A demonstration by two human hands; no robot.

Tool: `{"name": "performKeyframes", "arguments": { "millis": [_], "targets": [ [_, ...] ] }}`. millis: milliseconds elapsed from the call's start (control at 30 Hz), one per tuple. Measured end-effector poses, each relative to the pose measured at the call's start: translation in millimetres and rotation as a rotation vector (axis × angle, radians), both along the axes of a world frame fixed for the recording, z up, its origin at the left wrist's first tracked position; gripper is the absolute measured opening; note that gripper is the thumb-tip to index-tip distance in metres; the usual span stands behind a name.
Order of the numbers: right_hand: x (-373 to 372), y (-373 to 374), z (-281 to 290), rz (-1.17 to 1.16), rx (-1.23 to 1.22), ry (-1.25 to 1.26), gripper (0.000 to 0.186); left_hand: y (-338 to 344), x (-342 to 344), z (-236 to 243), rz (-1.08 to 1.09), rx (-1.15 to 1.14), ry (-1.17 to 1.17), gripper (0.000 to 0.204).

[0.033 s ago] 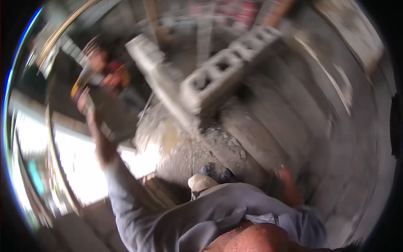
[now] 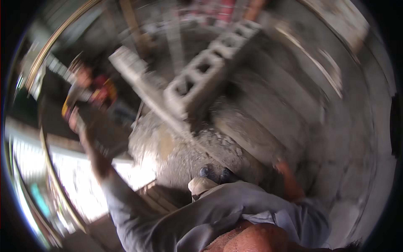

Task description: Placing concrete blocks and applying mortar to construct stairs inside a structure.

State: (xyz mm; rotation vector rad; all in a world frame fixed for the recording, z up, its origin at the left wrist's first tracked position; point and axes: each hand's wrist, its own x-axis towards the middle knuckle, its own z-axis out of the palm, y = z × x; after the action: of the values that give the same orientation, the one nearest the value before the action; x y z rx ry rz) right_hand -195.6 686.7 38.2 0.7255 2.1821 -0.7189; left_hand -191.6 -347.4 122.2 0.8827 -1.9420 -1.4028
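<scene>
**Raised left hand over a row of hollow blocks**

The left hand (image 2: 74,119) is lifted high at the person's left, blurred; something yellow and dark (image 2: 69,105) sits at it, but I cannot tell whether the fingers close on it. The right hand (image 2: 287,172) hangs low by the floor (image 2: 268,113), apparently empty and loosely spread. Ahead lies a row of grey hollow concrete blocks (image 2: 197,80), cells upward, beside a mortar patch (image 2: 184,151). Such blocks look heavy, stiff, rough and chippable; best gripped through the cell webs.

Rough grey concrete blocks (image 2: 197,82); gritty matt floor (image 2: 268,122).
</scene>
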Motion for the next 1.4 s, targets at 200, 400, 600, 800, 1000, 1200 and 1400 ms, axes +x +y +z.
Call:
{"name": "performKeyframes", "arguments": {
  "millis": [200,400,600,800,1000,1200,1400],
  "targets": [
    [38.6,-2.4,20.5,-0.132,0.027,0.009,0.029,45.5,-17.0,17.6,0.057,-0.135,-0.264,0.050],
    [84.1,57.6,-2.9,-0.111,0.092,-0.054,0.026,100.6,-0.3,-6.0,0.057,-0.132,-0.338,0.052],
    [87.8,74.5,13.2,-0.136,0.127,0.054,0.026,172.3,23.7,-20.2,0.116,-0.134,-0.517,0.052],
    [92.6,64.4,15.6,-0.094,0.095,0.072,0.026,223.4,85.7,-37.0,-0.153,-0.145,-0.609,0.051],
    [86.0,28.8,14.0,0.011,0.054,-0.067,0.024,286.8,136.5,-77.8,-0.414,-0.272,-0.951,0.037],
    [86.7,10.7,-12.3,-0.104,-0.085,-0.108,0.026,389.2,128.5,-96.0,-0.836,-0.584,-1.157,0.064],
    [91.2,-4.5,-20.6,-0.208,-0.189,-0.119,0.029,496.7,112.5,-137.2,-1.116,-0.785,-0.690,0.037]
  ]
}}
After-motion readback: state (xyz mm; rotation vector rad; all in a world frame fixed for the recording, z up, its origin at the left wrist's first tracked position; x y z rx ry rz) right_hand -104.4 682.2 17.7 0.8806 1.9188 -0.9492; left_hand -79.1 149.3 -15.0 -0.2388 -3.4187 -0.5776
